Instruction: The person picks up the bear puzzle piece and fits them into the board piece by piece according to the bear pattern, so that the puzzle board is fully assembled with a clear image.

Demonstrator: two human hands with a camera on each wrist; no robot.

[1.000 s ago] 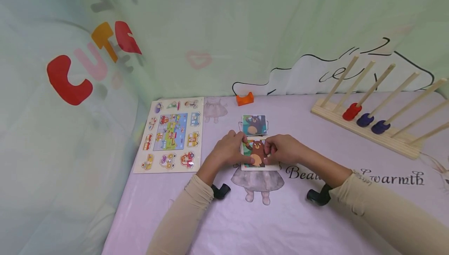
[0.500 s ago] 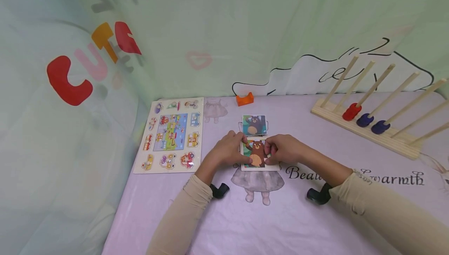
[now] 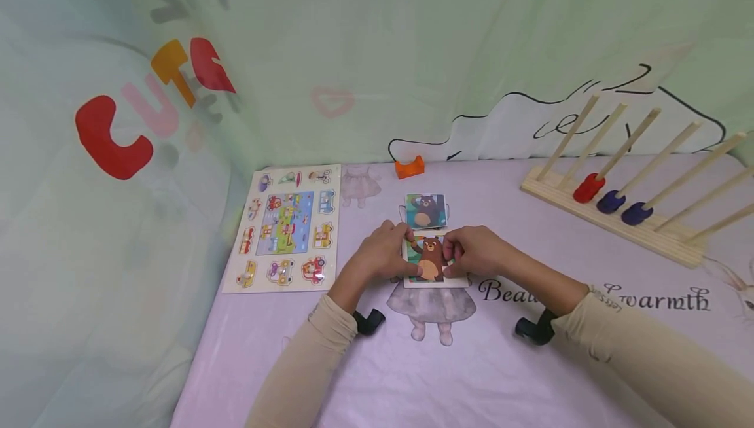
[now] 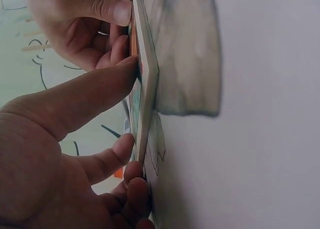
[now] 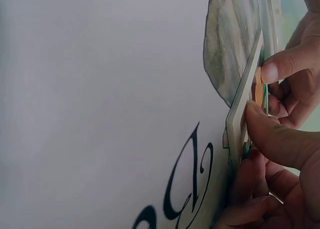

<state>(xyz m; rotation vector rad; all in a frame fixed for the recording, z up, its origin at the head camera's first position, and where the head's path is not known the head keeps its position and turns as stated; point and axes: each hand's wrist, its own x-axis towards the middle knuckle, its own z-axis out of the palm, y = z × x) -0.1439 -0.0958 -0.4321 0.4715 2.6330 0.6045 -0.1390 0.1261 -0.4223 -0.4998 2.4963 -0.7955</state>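
A square wooden bear puzzle [image 3: 431,266] lies on the cloth between my hands, its brown bear picture facing up. My left hand [image 3: 381,252] holds its left side, thumb on the face and fingers at the edge, as the left wrist view shows along the board's pale rim [image 4: 145,114]. From the right, my right hand [image 3: 476,251] grips it with thumb and curled fingers over the picture's right part. In the right wrist view, the right thumb [image 5: 272,136] touches the face and an orange part [image 5: 259,86] stands slightly proud. Just behind lies a matching bear picture card [image 3: 427,211].
A vehicle peg puzzle board [image 3: 283,228] lies to the left. An orange notched block [image 3: 409,167] sits at the back. A wooden bead rack [image 3: 612,215] with upright pegs and red and blue beads stands at right. Printed cloth covers the table, with a fabric wall behind.
Both hands keep almost the same place and grip on the bear puzzle. The head view has shifted very slightly. Nothing else has visibly moved.
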